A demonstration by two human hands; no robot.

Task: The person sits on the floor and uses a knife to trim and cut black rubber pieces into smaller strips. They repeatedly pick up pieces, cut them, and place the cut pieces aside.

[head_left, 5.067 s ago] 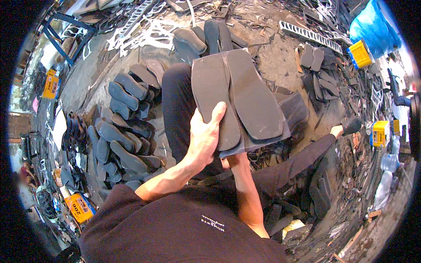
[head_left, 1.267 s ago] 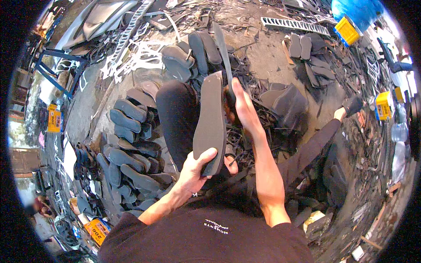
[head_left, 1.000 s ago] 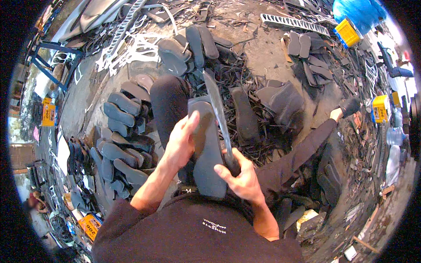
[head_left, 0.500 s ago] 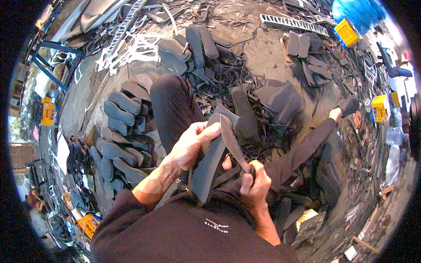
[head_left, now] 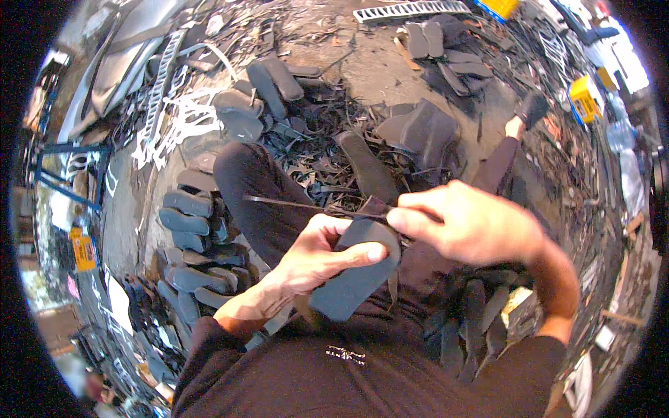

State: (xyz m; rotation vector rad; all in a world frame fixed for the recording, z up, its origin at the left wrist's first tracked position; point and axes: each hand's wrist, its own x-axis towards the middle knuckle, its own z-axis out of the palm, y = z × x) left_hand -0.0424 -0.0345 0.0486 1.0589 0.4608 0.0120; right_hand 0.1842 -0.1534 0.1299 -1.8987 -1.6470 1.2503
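My left hand [head_left: 327, 258] is closed round a stack of dark grey foam shoe soles [head_left: 355, 279], its thumb lying across the top face. The soles tilt over my lap with their rounded end up and to the right. At that end my right hand [head_left: 467, 223] is closed, somewhat smeared by motion, on a knife whose handle is hidden by the fingers. The knife's thin blade [head_left: 282, 203] shows edge-on, pointing left past the soles. A dark offcut [head_left: 374, 207] stands up at the soles' far edge, beside my right thumb.
Piles of dark soles [head_left: 188, 212] lie left of my knee, with more soles [head_left: 481, 320] at my right side. Black trimmings [head_left: 327, 160] heap up between my legs. White cut-out scraps [head_left: 181, 129], a blue metal frame [head_left: 70, 174] and a yellow box [head_left: 585, 97] stand farther out.
My right hand has risen from low on the right to the soles' far end, and the blade has swung to point left. The soles have turned in my left hand, showing a broad face.
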